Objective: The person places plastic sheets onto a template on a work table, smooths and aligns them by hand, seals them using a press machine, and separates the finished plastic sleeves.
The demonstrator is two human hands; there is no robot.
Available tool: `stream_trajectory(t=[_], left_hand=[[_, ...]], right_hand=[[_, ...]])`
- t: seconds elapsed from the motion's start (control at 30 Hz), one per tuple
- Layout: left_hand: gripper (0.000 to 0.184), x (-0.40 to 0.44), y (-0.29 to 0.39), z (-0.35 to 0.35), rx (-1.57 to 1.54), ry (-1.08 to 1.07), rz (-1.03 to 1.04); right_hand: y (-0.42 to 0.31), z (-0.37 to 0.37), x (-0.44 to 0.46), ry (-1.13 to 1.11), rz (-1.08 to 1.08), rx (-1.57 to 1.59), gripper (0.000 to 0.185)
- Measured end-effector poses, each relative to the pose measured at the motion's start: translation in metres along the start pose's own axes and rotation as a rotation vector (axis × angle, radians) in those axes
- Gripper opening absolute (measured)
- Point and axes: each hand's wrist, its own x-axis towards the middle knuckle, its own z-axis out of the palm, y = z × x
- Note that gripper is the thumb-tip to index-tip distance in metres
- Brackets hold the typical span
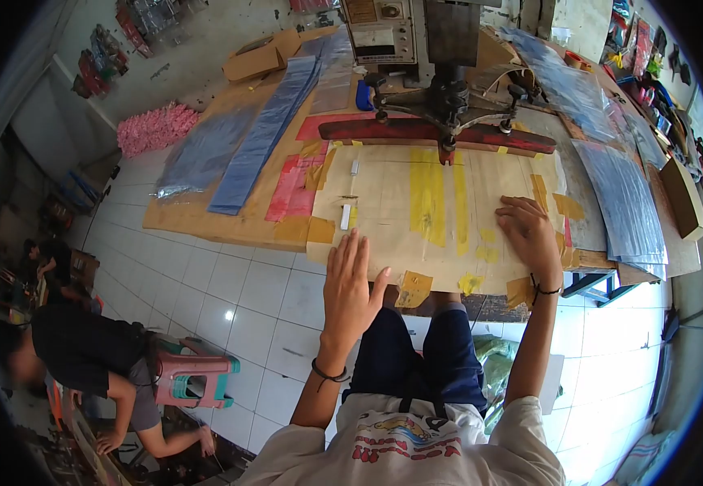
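Note:
A tan sheet-covered board [384, 182], patched with yellow and brown tape, lies before me under a press machine [452, 105]. The machine's long dark red bar [367, 130] spans the board's far edge. My left hand [351, 287] is at the board's front left corner, fingers stretched out and holding nothing. Just beyond its fingertips is a small white strip [345, 217] on the board. On the right side of the board rests my right hand [529, 235], its fingers apart and slightly bent, with nothing visible in it.
Clear bluish plastic sheets [266, 134] lie on the table at left, and more plastic sheets [619, 198] at right. A cardboard box [262, 55] stands at the back left. On the floor side, a person [84, 348] bends near a pink and green stool [196, 379].

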Motion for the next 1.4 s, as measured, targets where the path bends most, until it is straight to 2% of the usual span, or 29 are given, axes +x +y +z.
stream_trajectory(t=[0.17,0.27,0.37,0.6,0.83,1.1,1.4], left_hand=[[0.058,-0.002,-0.004,0.004,-0.045,0.03,-0.021],[0.059,-0.008,-0.006,0.009,-0.024,0.061,-0.005],[0.058,-0.003,-0.007,0.012,-0.023,0.091,0.011],[0.058,0.014,-0.005,-0.006,0.059,-0.033,0.021],[0.06,0.016,0.004,0.001,0.12,-0.025,0.002],[0.055,0.01,0.002,0.006,0.093,-0.007,-0.011],[0.056,0.009,0.001,0.006,0.087,0.015,-0.004]], right_hand=[[-0.001,-0.002,-0.005,0.062,0.004,-0.026,0.015],[-0.009,-0.001,-0.024,0.166,0.184,-0.121,0.012],[-0.011,0.009,-0.044,0.341,0.107,-0.238,0.011],[-0.015,0.018,-0.065,0.352,0.087,-0.307,0.013],[-0.012,0.021,-0.064,0.355,0.11,-0.31,0.012],[-0.018,0.016,-0.066,0.277,0.153,-0.256,0.024],[-0.023,0.013,-0.065,0.278,0.162,-0.247,0.025]])
